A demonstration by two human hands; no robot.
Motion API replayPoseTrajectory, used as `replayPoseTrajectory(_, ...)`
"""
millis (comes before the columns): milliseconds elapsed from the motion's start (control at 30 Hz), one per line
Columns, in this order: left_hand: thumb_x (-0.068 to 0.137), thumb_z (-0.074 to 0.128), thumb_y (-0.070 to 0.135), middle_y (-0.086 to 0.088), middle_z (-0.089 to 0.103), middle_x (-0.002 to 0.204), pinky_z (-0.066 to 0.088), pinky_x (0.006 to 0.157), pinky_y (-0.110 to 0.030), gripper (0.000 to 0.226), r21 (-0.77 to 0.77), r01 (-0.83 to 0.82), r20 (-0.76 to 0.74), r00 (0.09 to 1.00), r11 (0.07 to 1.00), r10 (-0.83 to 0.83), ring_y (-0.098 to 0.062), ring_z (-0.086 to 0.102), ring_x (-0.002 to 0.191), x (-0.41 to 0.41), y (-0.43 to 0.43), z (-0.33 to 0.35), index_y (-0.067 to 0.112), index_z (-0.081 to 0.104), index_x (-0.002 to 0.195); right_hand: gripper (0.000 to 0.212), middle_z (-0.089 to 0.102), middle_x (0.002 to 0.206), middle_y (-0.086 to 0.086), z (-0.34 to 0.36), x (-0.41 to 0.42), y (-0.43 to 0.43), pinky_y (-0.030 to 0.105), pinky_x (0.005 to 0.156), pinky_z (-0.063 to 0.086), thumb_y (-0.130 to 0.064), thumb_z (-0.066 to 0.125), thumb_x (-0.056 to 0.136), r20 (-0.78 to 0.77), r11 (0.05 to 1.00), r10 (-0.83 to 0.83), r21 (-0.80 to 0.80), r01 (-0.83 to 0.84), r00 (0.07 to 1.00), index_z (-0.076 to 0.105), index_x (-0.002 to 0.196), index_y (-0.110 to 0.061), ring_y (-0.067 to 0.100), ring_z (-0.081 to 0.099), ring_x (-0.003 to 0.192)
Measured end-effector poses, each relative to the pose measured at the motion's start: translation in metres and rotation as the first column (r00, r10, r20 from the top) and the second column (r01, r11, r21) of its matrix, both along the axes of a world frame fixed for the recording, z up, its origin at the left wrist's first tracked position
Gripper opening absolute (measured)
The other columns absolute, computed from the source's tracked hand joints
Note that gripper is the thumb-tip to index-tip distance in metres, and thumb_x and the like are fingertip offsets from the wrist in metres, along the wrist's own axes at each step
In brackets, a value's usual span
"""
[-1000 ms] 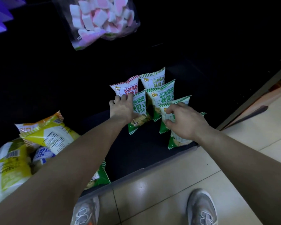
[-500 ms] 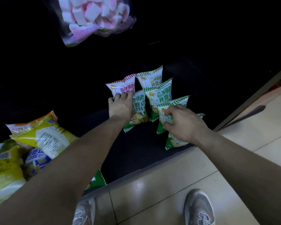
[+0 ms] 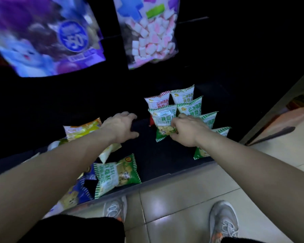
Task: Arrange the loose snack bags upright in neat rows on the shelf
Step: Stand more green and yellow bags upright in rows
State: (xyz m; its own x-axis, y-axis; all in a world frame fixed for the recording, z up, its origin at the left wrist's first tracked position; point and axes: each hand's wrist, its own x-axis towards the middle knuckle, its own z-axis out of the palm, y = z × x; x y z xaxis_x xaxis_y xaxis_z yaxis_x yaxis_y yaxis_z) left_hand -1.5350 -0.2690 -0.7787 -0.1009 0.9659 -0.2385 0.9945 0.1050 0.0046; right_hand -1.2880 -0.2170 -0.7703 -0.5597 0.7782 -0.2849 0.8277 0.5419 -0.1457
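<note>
— How is the light?
— Dim; the shelf (image 3: 165,155) interior is nearly black, floor tiles (image 3: 182,199) show soft glare.
— Sharpness?
— Hanging purple bag (image 3: 42,37) is motion-blurred; edges bend, wide-angle.

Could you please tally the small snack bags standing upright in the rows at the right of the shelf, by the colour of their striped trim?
green-striped bags: 5 (the right hand pinches one; the front one is partly hidden by that arm)
red-striped bag: 1
Total: 6
</note>
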Motion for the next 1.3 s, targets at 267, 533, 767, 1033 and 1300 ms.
replayPoseTrajectory(267,0.090,0.057,0.059,-0.009,0.038,0.151,0.046,0.098,-0.042,0.081,-0.219,-0.138,0.077,0.984,0.966,0.158,-0.030,0.047,0.129,-0.084,-0.144,-0.021,0.019,0.025,0.152,0.052,0.047,0.139,0.006,-0.042,-0.080,-0.066,0.042,0.095,0.046,-0.046,0.055,0.097,-0.017,0.989,0.064,-0.133,-0.066,0.998,0.045,0.142,-0.021,0.030,0.048,0.126)
replayPoseTrajectory(533,0.091,0.056,0.056,-0.006,0.041,0.146,0.045,0.097,-0.043,0.070,-0.298,-0.143,0.091,0.980,0.944,0.177,-0.028,0.046,0.127,-0.136,-0.162,-0.055,0.022,0.032,0.148,0.064,0.028,0.158,0.005,-0.138,-0.172,-0.092,0.048,0.111,0.033,-0.039,0.049,0.099,0.053,0.938,0.265,-0.245,-0.244,0.963,0.026,0.155,-0.021,0.028,0.030,0.140)
replayPoseTrajectory(767,0.094,0.055,0.052,-0.006,0.039,0.148,0.043,0.101,-0.042,0.068,-0.269,-0.134,0.130,0.976,0.954,0.173,-0.027,0.045,0.130,-0.148,-0.140,-0.067,0.022,0.032,0.150,0.086,0.023,0.163,0.005,-0.171,-0.197,-0.068,0.045,0.117,0.024,-0.050,0.060,0.093,0.109,0.884,0.362,-0.355,-0.304,0.926,0.014,0.160,-0.020,0.027,0.023,0.147)
replayPoseTrajectory(1033,0.092,0.056,0.056,-0.006,0.031,0.156,0.041,0.105,-0.040,0.074,-0.243,-0.188,0.136,0.965,0.951,0.226,-0.028,0.040,0.136,-0.158,-0.136,-0.064,0.021,0.029,0.151,0.082,0.040,0.138,0.007,-0.168,-0.203,-0.061,0.046,0.112,0.028,-0.055,0.076,0.076,0.105,0.876,0.400,-0.335,-0.346,0.911,0.041,0.143,-0.025,0.027,0.035,0.130)
replayPoseTrajectory(1300,0.091,0.058,0.054,-0.007,0.025,0.160,0.035,0.111,-0.042,0.077,-0.260,-0.170,0.137,0.968,0.951,0.211,-0.027,0.033,0.142,-0.152,-0.131,-0.058,0.020,0.027,0.153,0.085,0.051,0.128,0.000,-0.148,-0.189,-0.062,0.041,0.097,0.030,-0.058,0.081,0.066,0.156,0.897,0.431,-0.184,-0.403,0.889,0.042,0.134,-0.027,0.023,0.043,0.119)
